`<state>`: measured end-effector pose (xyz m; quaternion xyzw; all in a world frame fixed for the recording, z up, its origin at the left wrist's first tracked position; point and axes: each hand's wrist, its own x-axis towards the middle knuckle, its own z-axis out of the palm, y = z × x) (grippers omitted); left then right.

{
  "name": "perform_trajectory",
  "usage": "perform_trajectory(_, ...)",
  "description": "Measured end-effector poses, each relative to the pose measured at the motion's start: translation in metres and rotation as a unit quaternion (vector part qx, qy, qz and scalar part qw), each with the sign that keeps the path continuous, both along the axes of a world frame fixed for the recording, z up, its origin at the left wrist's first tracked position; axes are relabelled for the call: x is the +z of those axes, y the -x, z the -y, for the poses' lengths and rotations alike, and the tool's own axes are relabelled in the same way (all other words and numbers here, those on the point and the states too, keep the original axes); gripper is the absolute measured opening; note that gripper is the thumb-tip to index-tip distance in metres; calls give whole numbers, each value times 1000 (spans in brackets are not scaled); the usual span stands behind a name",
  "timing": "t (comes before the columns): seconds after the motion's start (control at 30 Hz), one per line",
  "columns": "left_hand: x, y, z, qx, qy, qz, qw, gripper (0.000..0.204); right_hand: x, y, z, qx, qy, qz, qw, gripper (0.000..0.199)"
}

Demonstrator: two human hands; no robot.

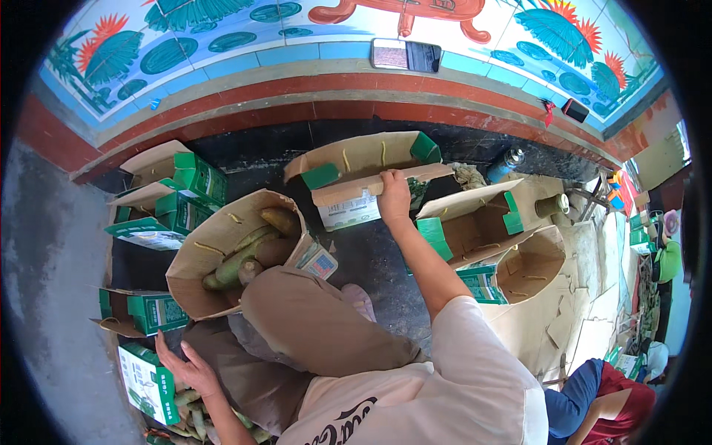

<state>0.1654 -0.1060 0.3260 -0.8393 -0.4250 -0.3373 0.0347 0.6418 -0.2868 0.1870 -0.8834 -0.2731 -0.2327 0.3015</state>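
Note:
My right hand reaches forward with its fingers hooked over the near edge of an upright cardboard box, which has green end flaps and yellow rope handles. Down at the left, my left hand has its fingers apart and holds nothing. It is beside a white and green box. Between my arms stands an open cardboard box, partly behind my knee. Inside it lie long, thick green and brown vegetables, whose exact kind I cannot tell.
More open green cartons stand at left and right. Below my left hand lies a vegetable heap. A blue flask stands by the wall; a phone lies on the ledge. Another person is at lower right.

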Motion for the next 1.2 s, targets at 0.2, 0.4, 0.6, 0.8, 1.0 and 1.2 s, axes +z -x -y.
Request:
perform_trajectory(0.2, 0, 3, 4, 7, -4, 4, 1000, 43, 11, 5, 10, 2, 60, -103, 993, 20)
perform_trajectory(0.4, -1, 6, 4, 3, -8, 4, 1000, 41, 14, -29, -13, -46, -36, -99, 993, 18)
perform_trajectory(0.6, 1, 7, 10, 11, -17, -1, 1000, 42, -11, -5, -16, -10, -149, -12, 989, 27)
perform_trajectory(0.8, -2, 6, 7, 8, 5, 5, 1000, 43, -11, 23, -31, 62, -20, -122, 990, 34)
perform_trajectory(1.0, 0, 5, 9, 5, -6, -3, 1000, 42, -4, 3, -34, 104, 31, -61, 992, 36)
perform_trajectory(1.2, -3, 6, 7, 15, -2, -1, 1000, 40, -7, 1, -13, 29, 66, -185, 980, 39)
